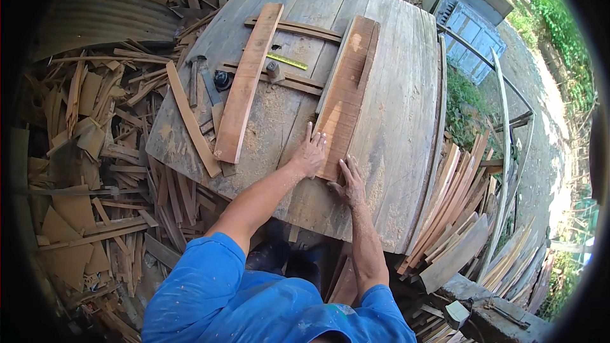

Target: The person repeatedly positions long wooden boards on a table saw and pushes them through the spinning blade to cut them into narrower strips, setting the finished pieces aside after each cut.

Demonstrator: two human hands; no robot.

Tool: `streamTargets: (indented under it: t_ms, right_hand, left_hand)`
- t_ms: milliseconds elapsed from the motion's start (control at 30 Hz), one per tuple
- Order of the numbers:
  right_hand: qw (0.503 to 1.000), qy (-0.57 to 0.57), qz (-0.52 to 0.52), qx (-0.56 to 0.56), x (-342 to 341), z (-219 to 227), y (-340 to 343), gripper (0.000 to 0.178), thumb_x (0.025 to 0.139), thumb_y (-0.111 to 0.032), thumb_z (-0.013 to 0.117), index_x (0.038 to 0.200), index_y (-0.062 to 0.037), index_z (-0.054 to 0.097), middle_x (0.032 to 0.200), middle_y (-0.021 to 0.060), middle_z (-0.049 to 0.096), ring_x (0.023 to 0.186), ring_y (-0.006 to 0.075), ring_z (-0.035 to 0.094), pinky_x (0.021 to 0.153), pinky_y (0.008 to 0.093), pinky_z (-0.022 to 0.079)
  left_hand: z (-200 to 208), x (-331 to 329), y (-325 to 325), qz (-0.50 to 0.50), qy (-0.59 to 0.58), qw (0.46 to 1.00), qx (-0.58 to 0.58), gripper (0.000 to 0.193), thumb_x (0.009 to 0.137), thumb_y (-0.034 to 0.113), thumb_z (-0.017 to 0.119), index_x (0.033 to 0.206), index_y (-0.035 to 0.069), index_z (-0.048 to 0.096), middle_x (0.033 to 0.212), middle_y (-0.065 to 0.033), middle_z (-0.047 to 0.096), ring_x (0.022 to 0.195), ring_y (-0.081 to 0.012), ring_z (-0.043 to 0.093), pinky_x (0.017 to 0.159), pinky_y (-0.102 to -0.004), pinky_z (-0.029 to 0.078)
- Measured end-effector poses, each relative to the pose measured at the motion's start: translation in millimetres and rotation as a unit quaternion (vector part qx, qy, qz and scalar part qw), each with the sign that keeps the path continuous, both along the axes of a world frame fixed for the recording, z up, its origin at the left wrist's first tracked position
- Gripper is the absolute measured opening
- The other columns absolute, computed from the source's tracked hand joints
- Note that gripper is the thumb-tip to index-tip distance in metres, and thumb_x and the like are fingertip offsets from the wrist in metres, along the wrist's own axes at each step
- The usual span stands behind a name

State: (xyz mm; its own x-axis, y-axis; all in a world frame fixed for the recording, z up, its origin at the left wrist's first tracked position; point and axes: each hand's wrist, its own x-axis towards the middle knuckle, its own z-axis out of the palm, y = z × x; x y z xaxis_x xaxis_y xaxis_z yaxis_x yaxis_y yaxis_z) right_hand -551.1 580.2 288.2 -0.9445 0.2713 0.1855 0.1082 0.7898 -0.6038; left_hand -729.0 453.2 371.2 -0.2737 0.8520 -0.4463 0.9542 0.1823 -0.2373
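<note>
Closely, fingers (316, 142) at board (346, 89) edges, tabletop (406, 108) rightward

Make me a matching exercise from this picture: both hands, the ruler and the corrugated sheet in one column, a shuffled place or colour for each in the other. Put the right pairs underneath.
Column one
1. Left hand
2. Right hand
3. Ruler
4. Corrugated sheet

Column two
A. Yellow
B. Left of the table
C. At the near right corner of the board
D. At the left edge of the board, near its close end

Pairs: 1-D, 2-C, 3-A, 4-B
</note>
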Motion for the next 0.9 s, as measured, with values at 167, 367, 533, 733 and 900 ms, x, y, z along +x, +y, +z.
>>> streamTargets:
  t_ms: [167,367,533,733,900]
  right_hand:
    - [0.998,-0.046,0.013,0.031,5,-6,1,0.069,0.088,-0.021,0.073,0.15,-0.0063,0.045,0.153,0.0195,0.045,0.143,0.0366,0.042,0.114,0.0464,0.038]
    - [0.988,-0.092,0.034,0.117,-12,-3,21,0.066,0.092,-0.024,0.066,0.151,-0.007,0.042,0.156,0.0153,0.043,0.146,0.0287,0.04,0.12,0.0445,0.028]
    - [0.984,-0.09,0.021,0.155,-28,-9,37,0.065,0.093,-0.032,0.064,0.15,-0.0089,0.043,0.155,0.0128,0.045,0.147,0.0266,0.039,0.122,0.0463,0.021]
    - [0.983,-0.092,0.041,0.156,-48,-14,61,0.066,0.093,-0.034,0.065,0.15,-0.0088,0.043,0.154,0.0126,0.048,0.146,0.027,0.04,0.122,0.0474,0.021]
    - [0.983,-0.088,0.041,0.156,-67,-16,79,0.066,0.094,-0.033,0.064,0.151,-0.0084,0.042,0.155,0.0132,0.046,0.148,0.0275,0.037,0.122,0.048,0.021]
  left_hand:
    - [-14,-13,4,-0.002,-0.006,0.999,0.039,0.091,0.077,0.041,0.073,0.146,-0.009,0.043,0.156,-0.0247,0.04,0.145,-0.0379,0.037,0.116,-0.0764,0.008]
    - [-27,-33,14,0.01,-0.019,0.998,0.067,0.075,0.086,0.031,0.063,0.147,-0.009,0.043,0.156,-0.0252,0.039,0.145,-0.0382,0.037,0.117,-0.0743,0.01]
    - [-31,-49,32,0.023,-0.02,0.997,0.071,0.074,0.086,0.028,0.061,0.148,-0.008,0.042,0.158,-0.0248,0.037,0.146,-0.0381,0.036,0.117,-0.0726,0.012]
    - [-26,-68,50,0.038,-0.024,0.997,0.054,0.087,0.08,0.036,0.07,0.149,-0.007,0.04,0.16,-0.0224,0.035,0.147,-0.0356,0.034,0.117,-0.0707,0.017]
    - [-26,-87,63,0.056,-0.042,0.995,0.071,0.105,0.067,0.044,0.083,0.149,-0.005,0.041,0.16,-0.0197,0.036,0.149,-0.0318,0.032,0.118,-0.0656,0.023]
